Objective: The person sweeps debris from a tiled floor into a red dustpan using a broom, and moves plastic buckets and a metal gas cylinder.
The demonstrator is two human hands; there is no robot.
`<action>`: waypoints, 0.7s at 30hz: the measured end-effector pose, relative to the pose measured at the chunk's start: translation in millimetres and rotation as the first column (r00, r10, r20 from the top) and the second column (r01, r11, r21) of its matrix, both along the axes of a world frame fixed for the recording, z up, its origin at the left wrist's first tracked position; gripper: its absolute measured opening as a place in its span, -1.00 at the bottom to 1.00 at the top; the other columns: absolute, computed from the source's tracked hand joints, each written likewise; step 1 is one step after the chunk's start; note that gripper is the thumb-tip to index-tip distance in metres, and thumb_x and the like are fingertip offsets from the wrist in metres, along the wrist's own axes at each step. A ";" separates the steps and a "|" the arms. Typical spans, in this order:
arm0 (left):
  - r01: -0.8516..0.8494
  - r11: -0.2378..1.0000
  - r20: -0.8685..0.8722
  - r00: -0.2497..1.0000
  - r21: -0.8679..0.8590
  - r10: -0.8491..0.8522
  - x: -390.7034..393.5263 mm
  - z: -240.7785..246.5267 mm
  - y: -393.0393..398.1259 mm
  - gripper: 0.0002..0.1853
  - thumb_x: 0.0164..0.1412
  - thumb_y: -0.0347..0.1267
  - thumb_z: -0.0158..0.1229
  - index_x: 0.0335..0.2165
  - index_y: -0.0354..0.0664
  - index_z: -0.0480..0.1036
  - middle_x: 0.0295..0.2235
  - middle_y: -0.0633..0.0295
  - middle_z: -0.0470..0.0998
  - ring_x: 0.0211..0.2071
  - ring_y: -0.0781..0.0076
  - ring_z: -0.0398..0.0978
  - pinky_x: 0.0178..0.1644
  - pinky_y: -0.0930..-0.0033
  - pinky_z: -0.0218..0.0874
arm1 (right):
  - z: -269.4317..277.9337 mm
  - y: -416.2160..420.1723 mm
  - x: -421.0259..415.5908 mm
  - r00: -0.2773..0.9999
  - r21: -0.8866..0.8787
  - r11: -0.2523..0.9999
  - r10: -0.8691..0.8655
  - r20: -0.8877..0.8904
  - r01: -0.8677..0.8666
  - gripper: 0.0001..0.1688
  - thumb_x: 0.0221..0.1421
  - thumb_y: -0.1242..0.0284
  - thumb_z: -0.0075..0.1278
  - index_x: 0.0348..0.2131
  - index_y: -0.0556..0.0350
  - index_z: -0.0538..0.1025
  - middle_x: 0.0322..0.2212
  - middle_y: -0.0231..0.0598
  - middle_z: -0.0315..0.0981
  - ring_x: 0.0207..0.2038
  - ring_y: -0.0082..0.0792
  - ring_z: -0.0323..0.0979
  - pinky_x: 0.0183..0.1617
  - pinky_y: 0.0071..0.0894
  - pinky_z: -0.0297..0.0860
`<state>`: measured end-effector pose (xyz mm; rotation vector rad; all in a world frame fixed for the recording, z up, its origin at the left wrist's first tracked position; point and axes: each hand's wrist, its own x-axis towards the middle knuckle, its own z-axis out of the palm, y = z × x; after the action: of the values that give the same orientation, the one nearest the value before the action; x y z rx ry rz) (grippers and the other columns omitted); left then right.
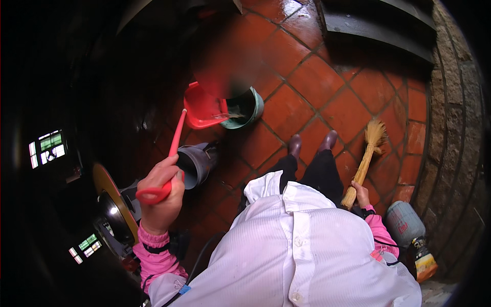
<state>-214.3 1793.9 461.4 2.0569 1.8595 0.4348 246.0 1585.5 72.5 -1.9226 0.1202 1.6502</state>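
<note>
My left hand [163,195] is closed around the upper end of the long handle of a red plastic dustpan [205,109]. The pan is tilted, with its front edge over the rim of a green bucket [259,103]. Some light-coloured debris shows at that edge, above the bucket. A blurred patch hides the far part of both pan and bucket. On the other side, my right hand [360,195] grips a straw broom [363,163] near its butt end. The broom's bristles point away from me, low over the tiled floor; whether they touch it I cannot tell.
Red-brown floor tiles [316,75] look wet at the far end. A grey bucket [197,163] stands below the dustpan handle. A stone wall [452,142] and a grey gas cylinder [406,223] are at the right. Dark ledges [378,23] lie ahead. The left side is very dark.
</note>
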 end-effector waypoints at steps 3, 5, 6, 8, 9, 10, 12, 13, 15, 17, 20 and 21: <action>0.005 0.993 0.051 0.999 -0.121 0.002 4.9 -12.8 13.0 -0.86 -0.02 -0.53 0.06 -0.39 -0.33 0.44 -0.27 -0.06 0.49 -0.30 0.18 0.49 -0.18 0.33 0.30 | -1.9 -8.2 -4.7 0.995 0.047 0.996 -0.079 -0.053 0.082 -0.71 -0.03 0.27 0.05 -0.44 0.15 0.44 -0.64 -0.31 0.36 -0.63 -0.39 0.36 -0.56 -0.41 0.31; 0.022 0.996 0.138 0.990 -0.089 -0.009 7.1 -22.3 24.4 -0.86 -0.04 -0.57 0.07 -0.39 -0.35 0.43 -0.32 0.02 0.49 -0.30 0.23 0.47 -0.18 0.38 0.27 | -1.6 -12.9 -9.0 0.981 0.062 0.983 -0.166 -0.098 0.172 -0.69 0.00 0.24 0.02 -0.42 0.13 0.42 -0.64 -0.30 0.36 -0.63 -0.37 0.36 -0.55 -0.40 0.33; 0.040 0.997 0.183 0.983 -0.071 -0.026 9.1 -25.9 32.5 -0.86 -0.04 -0.60 0.08 -0.39 -0.36 0.43 -0.35 0.06 0.49 -0.30 0.26 0.46 -0.17 0.40 0.26 | -1.3 -14.8 -10.7 0.965 0.062 0.969 -0.232 -0.120 0.240 -0.68 0.00 0.23 0.01 -0.40 0.13 0.41 -0.64 -0.29 0.36 -0.63 -0.36 0.37 -0.54 -0.39 0.34; 0.145 0.980 -0.117 0.980 -0.139 -0.162 12.8 -31.1 51.1 -0.91 0.01 -0.53 0.07 -0.43 -0.35 0.44 -0.45 0.15 0.48 -0.36 0.36 0.44 -0.23 0.44 0.28 | -0.6 -18.4 -11.7 0.909 0.061 0.916 -0.382 -0.164 0.396 -0.63 0.02 0.19 -0.03 -0.33 0.12 0.38 -0.63 -0.25 0.36 -0.61 -0.34 0.38 -0.53 -0.37 0.37; 0.192 0.955 -0.450 0.849 -0.225 -0.277 13.7 -26.4 61.5 -0.88 0.07 -0.45 0.05 -0.47 -0.32 0.44 -0.52 0.20 0.46 -0.40 0.43 0.42 -0.30 0.45 0.31 | -0.8 -19.5 -11.2 0.889 0.062 0.894 -0.431 -0.158 0.444 -0.62 0.02 0.17 -0.04 -0.30 0.09 0.36 -0.59 -0.22 0.39 -0.60 -0.32 0.39 -0.53 -0.37 0.38; 0.044 0.999 0.023 0.999 -0.005 -0.044 20.3 -25.8 59.3 -0.95 -0.02 -0.59 0.10 -0.47 -0.33 0.45 -0.51 0.26 0.46 -0.46 0.55 0.39 -0.36 0.54 0.22 | 0.3 -21.2 -10.0 0.865 0.094 0.871 -0.455 -0.211 0.482 -0.62 0.01 0.17 -0.03 -0.29 0.08 0.36 -0.57 -0.21 0.40 -0.60 -0.32 0.39 -0.53 -0.37 0.38; -0.151 0.976 0.141 0.975 -0.154 0.173 25.2 -9.7 76.2 -0.85 0.11 -0.52 0.01 -0.37 -0.39 0.47 -0.43 0.19 0.50 -0.45 0.54 0.43 -0.33 0.58 0.25 | 2.1 -22.9 -7.5 0.822 0.105 0.834 -0.501 -0.271 0.542 -0.61 0.01 0.16 -0.03 -0.28 0.04 0.35 -0.54 -0.21 0.41 -0.60 -0.32 0.39 -0.53 -0.38 0.37; -0.218 0.957 0.291 0.918 -0.194 0.268 27.5 -0.8 83.4 -0.82 0.13 -0.50 -0.01 -0.35 -0.40 0.47 -0.44 0.13 0.51 -0.41 0.45 0.47 -0.29 0.53 0.30 | 2.7 -23.6 -6.7 0.805 0.125 0.821 -0.496 -0.324 0.556 -0.61 0.01 0.16 -0.03 -0.27 0.03 0.35 -0.53 -0.21 0.41 -0.61 -0.33 0.39 -0.54 -0.38 0.37; -0.263 0.950 0.310 0.901 -0.166 0.304 30.9 26.3 91.9 -0.82 0.11 -0.52 -0.01 -0.36 -0.44 0.46 -0.37 0.03 0.52 -0.39 0.36 0.49 -0.28 0.49 0.34 | 6.6 -23.2 -6.3 0.812 0.105 0.820 -0.523 -0.261 0.562 -0.63 0.00 0.16 -0.03 -0.31 0.05 0.36 -0.57 -0.24 0.40 -0.62 -0.35 0.38 -0.55 -0.40 0.36; -0.236 0.963 0.326 0.907 -0.132 0.267 38.2 31.7 101.7 -0.82 0.11 -0.49 -0.01 -0.36 -0.42 0.46 -0.38 0.05 0.52 -0.40 0.37 0.49 -0.30 0.50 0.33 | 11.5 -20.6 -8.5 0.848 0.125 0.844 -0.498 -0.181 0.522 -0.64 0.00 0.17 -0.04 -0.34 0.06 0.38 -0.60 -0.25 0.40 -0.63 -0.36 0.37 -0.55 -0.41 0.35; -0.181 0.979 0.360 0.910 -0.096 0.204 47.4 27.4 120.0 -0.81 0.12 -0.46 -0.01 -0.37 -0.39 0.47 -0.40 0.09 0.51 -0.42 0.38 0.49 -0.34 0.51 0.32 | 18.8 -17.2 -15.8 0.902 0.299 0.862 -0.433 0.012 0.409 -0.71 -0.02 0.25 0.00 -0.42 0.10 0.38 -0.63 -0.29 0.35 -0.65 -0.42 0.35 -0.57 -0.45 0.32; -0.167 0.982 0.370 0.910 -0.092 0.190 52.4 23.4 126.8 -0.81 0.12 -0.45 -0.01 -0.37 -0.38 0.47 -0.40 0.10 0.50 -0.43 0.39 0.48 -0.35 0.52 0.31 | 22.4 -16.0 -18.1 0.910 0.322 0.877 -0.403 0.093 0.356 -0.73 -0.02 0.28 0.01 -0.43 0.10 0.37 -0.63 -0.31 0.34 -0.64 -0.44 0.34 -0.57 -0.46 0.30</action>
<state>-161.8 1920.8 484.8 1.6279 1.8001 0.7561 227.9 1569.4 94.9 -1.6624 0.1648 1.1755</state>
